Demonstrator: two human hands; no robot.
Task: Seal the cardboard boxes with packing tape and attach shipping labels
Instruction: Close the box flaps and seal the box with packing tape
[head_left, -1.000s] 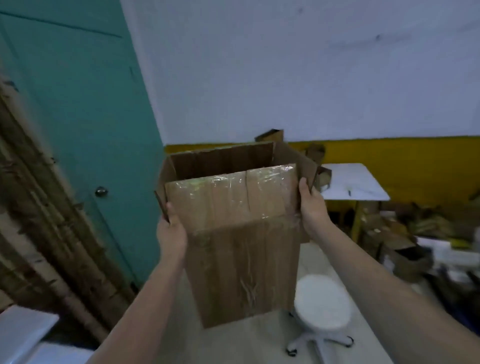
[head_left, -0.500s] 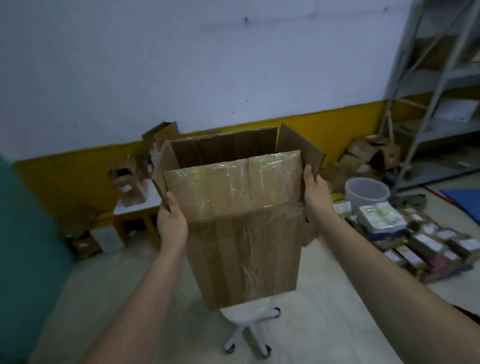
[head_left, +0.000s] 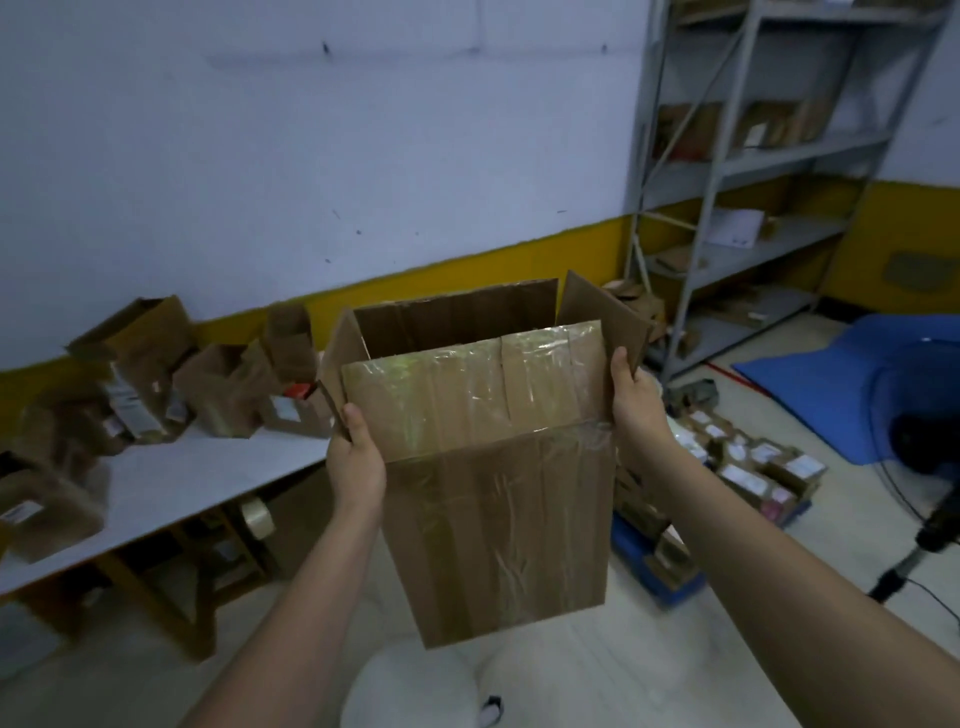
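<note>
I hold a tall brown cardboard box (head_left: 498, 499) up in the air in front of me, its top flaps standing open. Clear packing tape covers its near flap and runs down its front. My left hand (head_left: 356, 457) grips the box's left edge, thumb on the front. My right hand (head_left: 636, 405) grips its right edge just below the right flap. A roll of packing tape (head_left: 258, 517) lies under the white table, left of the box.
A white table (head_left: 171, 483) at the left carries several opened cardboard boxes (head_left: 135, 364). Grey metal shelves (head_left: 753, 171) stand at the back right. Small labelled parcels (head_left: 753, 467) cover the floor at right, near a blue mat (head_left: 852, 384) and a fan stand (head_left: 930, 530). A white stool (head_left: 410, 686) sits below me.
My view has swung right from the teal door to the table, the shelves and the floor parcels. The box stays held the same way in both hands.
</note>
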